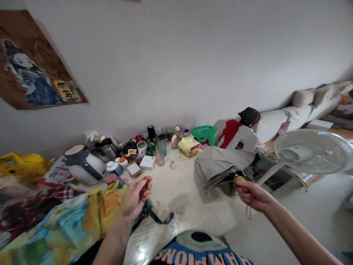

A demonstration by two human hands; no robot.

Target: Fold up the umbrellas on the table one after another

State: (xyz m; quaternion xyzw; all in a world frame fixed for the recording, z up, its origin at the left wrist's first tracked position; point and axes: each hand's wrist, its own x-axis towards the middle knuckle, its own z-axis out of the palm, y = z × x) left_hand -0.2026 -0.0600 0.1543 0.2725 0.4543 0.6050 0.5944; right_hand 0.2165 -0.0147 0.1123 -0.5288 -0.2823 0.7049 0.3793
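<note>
A: Your right hand [249, 193] is closed around the handle end of the grey umbrella [217, 165], and a thin loop [248, 212] hangs beneath your fingers.

B: And your left hand [138, 195]?

A: You have it raised with the fingers loosely curled and the thumb near them; whether the tips touch, I cannot tell.

B: Where is the umbrella, then?

A: Its gathered folds spread leftward from your grip, over the right part of the table [179, 184]. A black strap [161, 218] lies just beside your left hand, and a colorful cloth [79, 213] is to the left.

B: Farther out?

A: You have a white box [147, 162], a yellow packet [189, 147] and a kettle [86, 167] toward the wall [171, 66]. A fan [300, 152] stands to your right, with a sofa [278, 119] beyond.
</note>
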